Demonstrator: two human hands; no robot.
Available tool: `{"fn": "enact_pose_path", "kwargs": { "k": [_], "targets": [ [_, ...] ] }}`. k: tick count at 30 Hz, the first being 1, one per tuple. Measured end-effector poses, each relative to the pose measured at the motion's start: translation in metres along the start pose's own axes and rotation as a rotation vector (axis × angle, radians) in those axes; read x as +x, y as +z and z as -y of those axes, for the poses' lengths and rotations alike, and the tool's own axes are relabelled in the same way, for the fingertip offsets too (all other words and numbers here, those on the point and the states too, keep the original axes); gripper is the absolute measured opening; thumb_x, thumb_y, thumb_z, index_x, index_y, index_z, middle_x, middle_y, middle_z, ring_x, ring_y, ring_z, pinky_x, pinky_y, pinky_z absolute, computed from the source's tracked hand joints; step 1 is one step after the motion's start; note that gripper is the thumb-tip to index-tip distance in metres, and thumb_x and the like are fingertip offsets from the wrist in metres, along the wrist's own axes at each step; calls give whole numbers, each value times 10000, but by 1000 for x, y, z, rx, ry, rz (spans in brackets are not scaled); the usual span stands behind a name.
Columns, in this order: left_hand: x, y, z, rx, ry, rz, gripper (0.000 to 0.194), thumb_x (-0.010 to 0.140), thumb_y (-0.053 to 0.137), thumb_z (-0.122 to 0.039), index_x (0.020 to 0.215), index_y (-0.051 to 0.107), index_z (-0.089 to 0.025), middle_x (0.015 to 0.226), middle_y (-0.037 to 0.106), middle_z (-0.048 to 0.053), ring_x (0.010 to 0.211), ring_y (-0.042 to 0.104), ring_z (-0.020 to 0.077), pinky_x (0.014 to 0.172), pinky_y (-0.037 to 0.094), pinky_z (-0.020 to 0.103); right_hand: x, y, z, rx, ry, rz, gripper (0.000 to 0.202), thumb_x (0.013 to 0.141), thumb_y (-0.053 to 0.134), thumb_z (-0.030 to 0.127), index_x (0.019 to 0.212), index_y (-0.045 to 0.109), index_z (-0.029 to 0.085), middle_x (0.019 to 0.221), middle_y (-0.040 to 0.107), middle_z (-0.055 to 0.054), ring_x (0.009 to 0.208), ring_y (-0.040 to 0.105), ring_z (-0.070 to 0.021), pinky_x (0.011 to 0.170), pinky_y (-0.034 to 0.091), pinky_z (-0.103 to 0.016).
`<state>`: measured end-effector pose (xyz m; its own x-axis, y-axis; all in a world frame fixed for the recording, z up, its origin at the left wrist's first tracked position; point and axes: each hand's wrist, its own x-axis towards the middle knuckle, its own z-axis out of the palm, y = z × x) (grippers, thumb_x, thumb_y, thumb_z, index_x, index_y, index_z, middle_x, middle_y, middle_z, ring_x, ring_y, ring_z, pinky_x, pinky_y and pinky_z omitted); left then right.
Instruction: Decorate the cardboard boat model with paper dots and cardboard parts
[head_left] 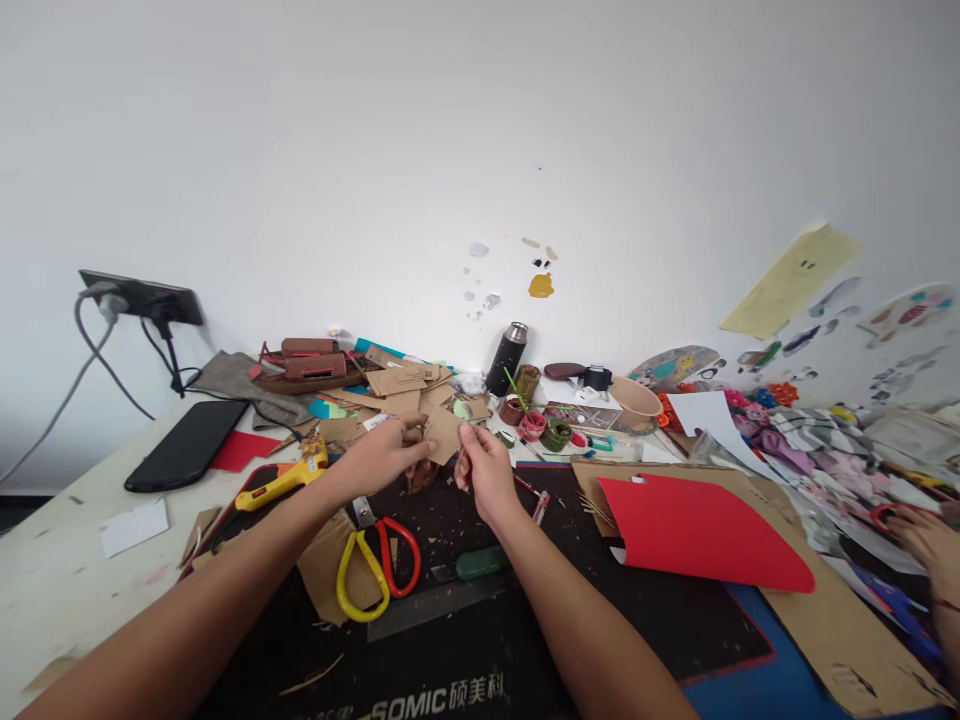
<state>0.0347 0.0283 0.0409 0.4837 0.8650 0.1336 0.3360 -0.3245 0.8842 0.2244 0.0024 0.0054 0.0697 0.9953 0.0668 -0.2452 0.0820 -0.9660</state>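
Between my hands is a small piece of brown cardboard (441,436), raised above the far part of the dark mat (570,620). My left hand (390,455) grips its left edge, with the fingers closed on it. At its right edge, my right hand (482,470) pinches it between thumb and fingers. Just under the cardboard sits a small brown object (421,476), mostly hidden. Scissors with one yellow and one red handle (379,568) lie below my left hand. A green-handled tool (480,563) and a clear ruler (435,605) rest close to my right forearm.
A yellow glue gun (281,483) and a black phone (186,446) lie to the left. Cardboard scraps, a brown model boat (311,368), paint jars (533,426) and a black thermos (508,358) line the wall. Red paper (705,530) lies right; another person's hand (919,535) is at far right.
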Motion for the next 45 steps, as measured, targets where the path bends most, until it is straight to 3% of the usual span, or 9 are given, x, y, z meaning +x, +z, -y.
{"fn": "enact_pose_path", "kwargs": {
  "k": [6,10,13,18,22,28,32,36,45],
  "targets": [
    [-7,-4,-4,247,31,-28,897,896,675,-575,1652,390,-187,990,813,73,870,767,314,774,564,386,6,8,-5,21,-17,41,583,800,760,773,751,544,234,430,397,128,311,430,-92,320,285,-200],
    [-10,-5,0,457,95,-15,989,862,733,-503,1715,294,-262,1434,722,147,1144,758,357,889,584,408,1,1,-10,-92,-14,132,543,868,697,755,781,566,235,400,391,130,296,426,-100,323,279,-202],
    [-12,-2,4,567,135,-11,973,862,753,-514,1700,321,-272,1575,624,154,1351,665,390,1040,550,453,-3,-9,-7,-191,-44,172,497,908,678,708,802,576,234,417,443,115,312,456,-104,333,270,-201],
    [-13,5,2,599,158,15,919,860,765,-563,1648,373,-298,1562,627,134,1365,649,378,1061,543,455,-5,-15,-2,-178,-45,158,470,928,659,678,797,558,238,494,492,104,329,476,-94,337,292,-203],
    [-11,10,0,593,102,-10,822,847,752,-604,1547,471,-279,1388,722,123,1214,716,369,948,573,434,-4,-14,0,-144,-43,163,469,915,677,683,814,579,236,500,495,104,339,480,-99,339,307,-205],
    [-8,13,0,591,-29,-128,872,791,758,-686,1489,499,-233,1120,758,104,967,734,338,804,567,409,-4,-18,6,-126,-25,201,470,916,684,690,845,597,233,462,513,106,353,483,-104,384,359,-202],
    [-8,13,0,562,12,-108,885,811,761,-661,1527,468,-231,1303,733,144,1150,719,372,929,569,448,-3,-18,6,-143,-27,189,482,902,685,706,846,614,232,452,512,106,341,473,-102,380,342,-202],
    [-9,5,2,540,71,-72,1052,820,776,-662,1670,318,-246,1544,617,176,1334,656,396,1042,546,468,-1,-18,3,-159,-39,158,473,906,673,695,823,614,233,436,487,104,335,478,-109,370,341,-205],
    [-11,-5,-3,614,73,-42,815,835,762,-644,1514,534,-254,1422,690,131,1191,715,360,960,578,436,-1,-20,-2,-183,-69,134,423,926,678,629,820,617,225,429,456,108,330,487,-113,358,340,-201]
  ]
}}
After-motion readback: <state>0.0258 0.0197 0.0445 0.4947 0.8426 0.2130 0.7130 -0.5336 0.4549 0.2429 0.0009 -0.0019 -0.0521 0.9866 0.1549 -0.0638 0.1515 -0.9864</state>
